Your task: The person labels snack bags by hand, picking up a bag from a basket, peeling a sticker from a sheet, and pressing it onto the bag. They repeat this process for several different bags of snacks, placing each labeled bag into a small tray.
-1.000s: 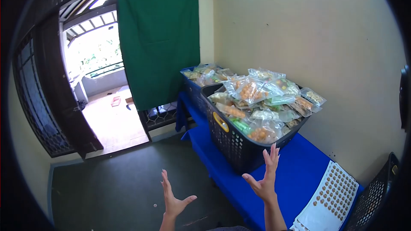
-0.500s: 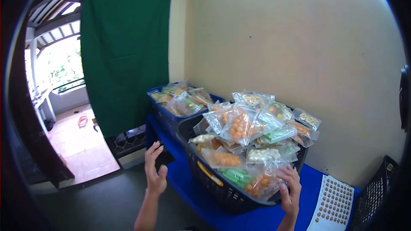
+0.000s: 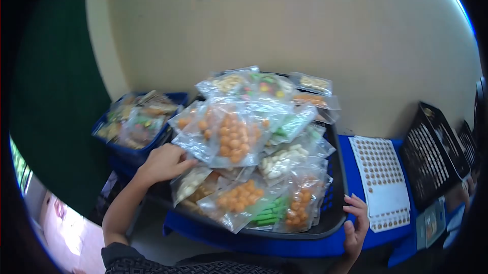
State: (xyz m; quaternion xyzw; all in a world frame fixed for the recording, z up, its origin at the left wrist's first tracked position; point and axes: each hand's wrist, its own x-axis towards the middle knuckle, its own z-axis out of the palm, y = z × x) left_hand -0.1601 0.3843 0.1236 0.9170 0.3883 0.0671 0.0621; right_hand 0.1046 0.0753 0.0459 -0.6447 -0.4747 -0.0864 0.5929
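Note:
A large black plastic basket [image 3: 336, 172] stands in the middle of the view, heaped above its rim with clear packets of snacks. My left hand [image 3: 163, 163] is at its left rim with fingers curled and the thumb pointing inward, beside the packets; the fingertips are partly hidden. By the right rim is my right hand [image 3: 357, 223], fingers apart and slightly bent, holding nothing. On top of the heap lies a packet of orange balls [image 3: 234, 137]. Nearer me are a packet of green sticks [image 3: 269, 212] and a packet of white pieces [image 3: 284, 161].
A blue basket [image 3: 170, 139] with more packets stands at the left. Under the black basket is a blue-covered table [image 3: 305, 246]. Sheets of round stickers [image 3: 378, 172] lie to the right, near another black basket [image 3: 427, 157] and a clear box [image 3: 430, 226]. A wall rises behind.
The view has swung right and down towards the black basket. My left hand has moved from beside the basket onto its left rim. My right hand stays near the right rim.

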